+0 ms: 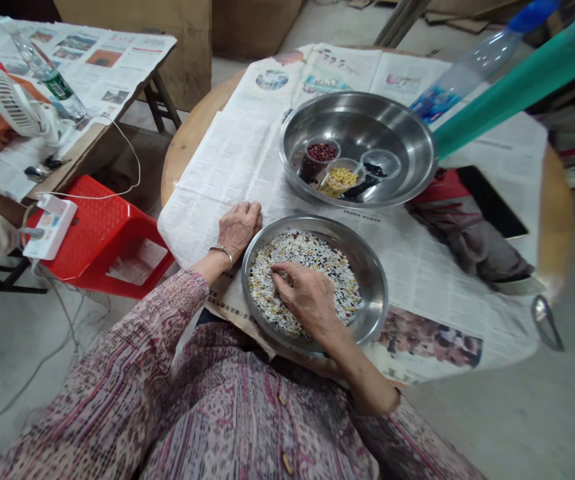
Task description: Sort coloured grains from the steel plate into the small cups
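Note:
My right hand (310, 297) is over a steel basin (378, 303), its thumb and forefinger pinched together just above the mixed grains (287, 250). White rice-like grains, black and yellow ones and a few dark red ones lie mixed there. Whatever is between the fingertips is too small to make out. Left of the basin, my left hand (240, 230) rests on the newspaper with its fingers curled and nothing visible in them. Behind stands a larger steel basin (392, 113) holding a cup of red beans (322, 152), a cup of yellow kernels (341, 179) and a tipped cup with black grains (380, 165).
Newspaper (227, 160) covers the round table. At right are a grey and red cloth (462, 220), a dark tablet-like slab (492, 200), a bottle (467, 67) and a green tube (522, 83). A red stool (102, 233) with a power strip (50, 227) stands left.

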The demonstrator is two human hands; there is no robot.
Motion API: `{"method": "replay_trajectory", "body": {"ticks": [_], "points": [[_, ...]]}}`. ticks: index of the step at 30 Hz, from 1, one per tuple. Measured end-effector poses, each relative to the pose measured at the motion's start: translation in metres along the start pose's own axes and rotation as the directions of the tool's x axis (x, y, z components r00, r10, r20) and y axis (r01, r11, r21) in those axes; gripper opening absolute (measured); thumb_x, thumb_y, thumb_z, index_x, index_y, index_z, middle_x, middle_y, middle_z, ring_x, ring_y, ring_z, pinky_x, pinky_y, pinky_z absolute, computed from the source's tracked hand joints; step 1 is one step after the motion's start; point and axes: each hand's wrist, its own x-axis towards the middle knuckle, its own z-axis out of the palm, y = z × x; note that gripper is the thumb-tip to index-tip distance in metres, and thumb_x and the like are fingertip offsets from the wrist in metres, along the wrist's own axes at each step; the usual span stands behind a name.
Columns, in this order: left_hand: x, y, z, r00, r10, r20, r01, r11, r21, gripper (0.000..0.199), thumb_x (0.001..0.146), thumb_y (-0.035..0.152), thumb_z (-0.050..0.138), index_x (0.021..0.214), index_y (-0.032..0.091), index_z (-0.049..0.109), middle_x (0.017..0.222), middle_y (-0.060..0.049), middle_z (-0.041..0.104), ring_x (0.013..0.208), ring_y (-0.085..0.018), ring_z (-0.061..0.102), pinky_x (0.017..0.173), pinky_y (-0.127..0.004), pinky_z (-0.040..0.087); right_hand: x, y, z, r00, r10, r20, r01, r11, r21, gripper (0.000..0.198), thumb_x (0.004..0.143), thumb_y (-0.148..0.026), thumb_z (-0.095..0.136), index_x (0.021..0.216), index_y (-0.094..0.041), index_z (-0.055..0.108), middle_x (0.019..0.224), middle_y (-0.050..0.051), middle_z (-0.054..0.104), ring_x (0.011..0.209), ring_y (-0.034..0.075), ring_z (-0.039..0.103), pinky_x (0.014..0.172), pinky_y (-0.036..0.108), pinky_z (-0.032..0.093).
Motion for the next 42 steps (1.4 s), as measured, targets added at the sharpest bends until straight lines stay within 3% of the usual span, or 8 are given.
{"method": "replay_trajectory", "body": {"ticks": [10, 14, 16, 20, 23, 27, 34, 42], "points": [[0.000, 0.001, -0.001, 1.000, 0.000, 0.009, 0.000, 1.000, 0.031, 0.021, 0.099, 0.026, 0.041, 0.106, 0.020, 0.059, 0.103, -0.008, 0.067, 0.092, -0.020, 0.059, 0.072, -0.032, 0.044, 0.000, -0.003, -0.001, 1.000, -0.005, 0.014, 0.005, 1.000, 0.006, 0.021, 0.087, -0.024, 0.053, 0.092, -0.022, 0.073, 0.095, 0.004, 0.076, 0.080, 0.018, 0.068, 0.068, 0.027, 0.041], [0.000, 0.001, -0.001, 1.000, -0.012, 0.013, 0.012, 1.000, 0.005, 0.020, 0.098, 0.025, 0.042, 0.105, 0.020, 0.060, 0.102, -0.008, 0.066, 0.093, -0.020, 0.058, 0.073, -0.032, 0.044, 0.002, -0.009, -0.007, 0.986, 0.167, 0.030, -0.168, 0.941, 0.292, 0.016, 0.081, -0.030, 0.056, 0.078, -0.021, 0.069, 0.065, 0.000, 0.064, 0.057, 0.013, 0.052, 0.058, 0.026, 0.035], [0.000, 0.001, -0.001, 1.000, -0.012, 0.008, 0.012, 1.000, -0.002, 0.020, 0.098, 0.025, 0.041, 0.105, 0.020, 0.060, 0.102, -0.007, 0.066, 0.093, -0.019, 0.058, 0.073, -0.032, 0.044, 0.005, -0.009, -0.012, 0.938, 0.328, 0.112, -0.329, 0.740, 0.586, 0.013, 0.076, -0.033, 0.059, 0.070, -0.021, 0.062, 0.052, -0.005, 0.047, 0.047, 0.010, 0.038, 0.049, 0.024, 0.028], [0.000, 0.001, -0.001, 1.000, 0.005, 0.003, -0.005, 1.000, 0.010, 0.021, 0.099, 0.025, 0.040, 0.105, 0.020, 0.059, 0.102, -0.007, 0.066, 0.092, -0.019, 0.058, 0.073, -0.031, 0.044, 0.013, -0.004, -0.025, 0.801, 0.431, 0.416, -0.470, 0.021, 0.883, 0.012, 0.062, -0.029, 0.061, 0.068, -0.021, 0.054, 0.053, -0.007, 0.039, 0.045, 0.007, 0.028, 0.042, 0.021, 0.022], [0.000, 0.001, 0.000, 1.000, 0.006, -0.007, -0.005, 1.000, 0.020, 0.021, 0.099, 0.025, 0.040, 0.105, 0.020, 0.059, 0.100, -0.007, 0.066, 0.092, -0.019, 0.058, 0.073, -0.031, 0.044, 0.017, 0.000, -0.029, 0.792, 0.379, 0.479, -0.459, -0.148, 0.876, 0.014, 0.057, -0.029, 0.061, 0.066, -0.019, 0.057, 0.062, -0.003, 0.050, 0.050, 0.007, 0.038, 0.044, 0.021, 0.030], [0.000, 0.000, 0.000, 1.000, 0.007, -0.007, -0.007, 1.000, 0.022, 0.021, 0.099, 0.025, 0.040, 0.105, 0.020, 0.059, 0.099, -0.006, 0.067, 0.091, -0.019, 0.058, 0.073, -0.031, 0.043, 0.016, 0.001, -0.022, 0.790, 0.424, 0.443, -0.497, 0.021, 0.868, 0.023, 0.066, -0.039, 0.067, 0.061, -0.019, 0.057, 0.054, -0.006, 0.039, 0.046, 0.006, 0.030, 0.041, 0.021, 0.024], [0.000, 0.000, 0.001, 1.000, 0.005, 0.003, -0.005, 1.000, 0.022, 0.022, 0.099, 0.025, 0.040, 0.105, 0.019, 0.060, 0.101, -0.008, 0.067, 0.092, -0.019, 0.058, 0.072, -0.032, 0.043, 0.013, -0.001, -0.011, 0.973, 0.224, 0.057, -0.225, 0.860, 0.459, 0.021, 0.081, -0.037, 0.063, 0.083, -0.019, 0.074, 0.060, -0.001, 0.063, 0.052, 0.012, 0.049, 0.052, 0.026, 0.035], [0.000, 0.001, -0.001, 1.000, 0.001, 0.001, -0.001, 1.000, -0.001, 0.022, 0.099, 0.025, 0.040, 0.105, 0.020, 0.060, 0.100, -0.007, 0.066, 0.090, -0.019, 0.057, 0.072, -0.031, 0.043, 0.014, 0.002, -0.001, 0.993, -0.121, 0.013, 0.122, 0.991, -0.047, 0.021, 0.090, -0.023, 0.056, 0.100, -0.024, 0.075, 0.098, 0.004, 0.076, 0.084, 0.018, 0.069, 0.068, 0.027, 0.044]]}}
